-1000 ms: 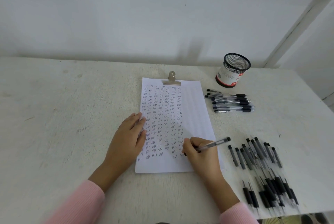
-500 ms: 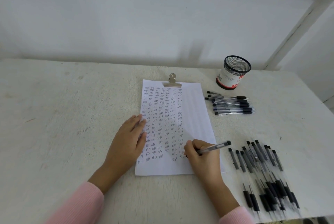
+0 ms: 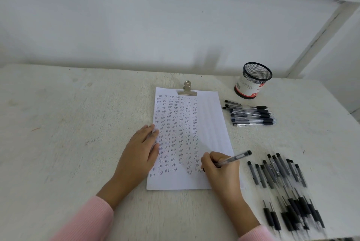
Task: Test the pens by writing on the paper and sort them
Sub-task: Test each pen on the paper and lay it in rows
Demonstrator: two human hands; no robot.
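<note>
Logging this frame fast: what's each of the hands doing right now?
Left hand: open, fingers flat on the white paper sheet.
Right hand: closed, holding a clear-barrelled black-ended pen, tip at the paper.

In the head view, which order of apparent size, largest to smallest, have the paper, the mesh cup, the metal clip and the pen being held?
1. paper
2. mesh cup
3. Unsure: metal clip and pen look alike in area; the pen is longer, thinner, and partly hidden in the right hand.

White paper [image 3: 212, 124] covered in columns of dark handwriting; black mesh cup [image 3: 257, 72] with white-and-red label; clear pens [image 3: 251, 113] with black grips; pink sleeves [image 3: 89, 221]; off-white tabletop [image 3: 68, 124].
</note>
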